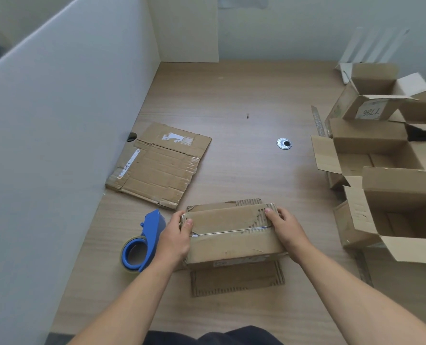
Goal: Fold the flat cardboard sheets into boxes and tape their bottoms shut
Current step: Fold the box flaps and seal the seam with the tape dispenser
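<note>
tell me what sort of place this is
Likely a box-packing workstation: wooden desk, blue tape dispenser beside the held box, a flat cardboard sheet, and open boxes piled at the right.

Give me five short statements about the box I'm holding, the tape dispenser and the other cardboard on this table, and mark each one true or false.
1. The left hand and the right hand grip opposite ends of the box. True.
2. The blue tape dispenser lies to the right of the box. False: it lies to the left of it, beside the left hand.
3. A flat cardboard sheet lies against the partition. True.
4. The boxes on the right have their tops closed. False: they stand open, with their flaps spread.
5. Cardboard covers the round metal grommet. False: it sits uncovered in the table.
</note>
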The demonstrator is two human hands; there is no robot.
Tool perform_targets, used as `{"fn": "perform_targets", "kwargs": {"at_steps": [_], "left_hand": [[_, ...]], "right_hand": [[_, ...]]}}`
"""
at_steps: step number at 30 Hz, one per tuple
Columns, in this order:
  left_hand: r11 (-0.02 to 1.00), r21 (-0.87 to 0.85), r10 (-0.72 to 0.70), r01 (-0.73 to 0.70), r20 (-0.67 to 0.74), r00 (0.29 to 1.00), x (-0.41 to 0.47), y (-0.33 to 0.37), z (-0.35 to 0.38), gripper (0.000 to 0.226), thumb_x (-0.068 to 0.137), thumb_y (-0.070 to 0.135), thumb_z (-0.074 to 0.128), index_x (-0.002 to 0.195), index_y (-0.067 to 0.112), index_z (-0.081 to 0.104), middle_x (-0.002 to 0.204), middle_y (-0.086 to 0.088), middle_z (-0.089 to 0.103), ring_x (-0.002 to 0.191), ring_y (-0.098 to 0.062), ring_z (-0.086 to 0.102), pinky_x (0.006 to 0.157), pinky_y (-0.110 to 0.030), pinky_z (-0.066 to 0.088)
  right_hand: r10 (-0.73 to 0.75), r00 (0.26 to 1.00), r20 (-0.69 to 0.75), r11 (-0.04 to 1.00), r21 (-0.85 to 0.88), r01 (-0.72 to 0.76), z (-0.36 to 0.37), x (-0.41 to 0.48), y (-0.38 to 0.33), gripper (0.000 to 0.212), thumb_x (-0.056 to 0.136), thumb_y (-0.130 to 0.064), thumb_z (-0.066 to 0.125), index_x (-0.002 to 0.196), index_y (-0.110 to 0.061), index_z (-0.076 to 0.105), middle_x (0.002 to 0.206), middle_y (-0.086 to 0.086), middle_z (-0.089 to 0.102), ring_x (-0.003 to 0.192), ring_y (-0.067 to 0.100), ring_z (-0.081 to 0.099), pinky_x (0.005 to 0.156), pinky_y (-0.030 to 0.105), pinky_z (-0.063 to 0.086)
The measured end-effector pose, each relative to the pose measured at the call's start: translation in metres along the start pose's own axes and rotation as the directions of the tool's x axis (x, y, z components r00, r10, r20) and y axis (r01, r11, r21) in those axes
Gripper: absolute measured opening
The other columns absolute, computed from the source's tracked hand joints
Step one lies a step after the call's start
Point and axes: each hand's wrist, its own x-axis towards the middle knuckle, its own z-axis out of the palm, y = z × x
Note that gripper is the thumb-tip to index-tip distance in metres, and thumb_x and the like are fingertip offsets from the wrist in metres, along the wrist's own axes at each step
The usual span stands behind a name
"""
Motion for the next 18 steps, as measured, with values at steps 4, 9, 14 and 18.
{"fn": "perform_targets", "kwargs": {"at_steps": [4,9,14,18], "left_hand": [[1.0,0.01,0.005,-0.005,-0.005,1.0,0.003,-0.001,-0.001,0.039,0.104,0.036,0.044,0.14,0.022,0.046,0.121,-0.003,0.061,0.108,-0.02,0.054,0.087,-0.032,0.04],[1.0,0.008,0.014,-0.014,-0.027,1.0,0.003,-0.004,0.002,0.038,0.104,0.036,0.044,0.141,0.024,0.047,0.118,-0.003,0.061,0.111,-0.022,0.055,0.088,-0.031,0.039],[0.999,-0.051,-0.008,0.005,-0.063,0.998,-0.003,-0.003,0.006,0.039,0.105,0.036,0.043,0.141,0.024,0.048,0.107,0.004,0.056,0.1,-0.017,0.05,0.083,-0.028,0.034],[0.998,-0.066,-0.02,0.017,-0.04,0.999,-0.002,-0.004,0.005,0.042,0.104,0.037,0.045,0.145,0.028,0.045,0.123,-0.002,0.06,0.12,-0.024,0.054,0.091,-0.031,0.038]], "right_hand": [[-0.104,0.994,0.04,0.994,0.047,0.102,-0.002,-0.009,-0.013,0.066,0.093,-0.039,0.063,0.15,-0.025,0.033,0.145,-0.013,0.033,0.138,0.008,0.032,0.118,0.036,0.026],[-0.174,0.984,-0.03,0.984,-0.047,0.172,0.001,-0.011,-0.014,0.026,0.097,-0.033,0.059,0.122,-0.026,0.06,0.12,-0.005,0.063,0.113,0.015,0.057,0.096,0.031,0.043],[-0.071,0.997,-0.011,0.996,0.056,0.072,0.001,-0.007,-0.008,0.049,0.078,-0.058,0.065,0.117,-0.028,0.066,0.114,-0.008,0.069,0.107,0.012,0.063,0.099,0.041,0.049],[-0.024,0.999,0.026,0.993,0.113,0.021,0.002,-0.002,-0.006,0.073,0.062,-0.07,0.06,0.119,-0.025,0.065,0.113,-0.003,0.069,0.104,0.014,0.065,0.097,0.041,0.051]]}}
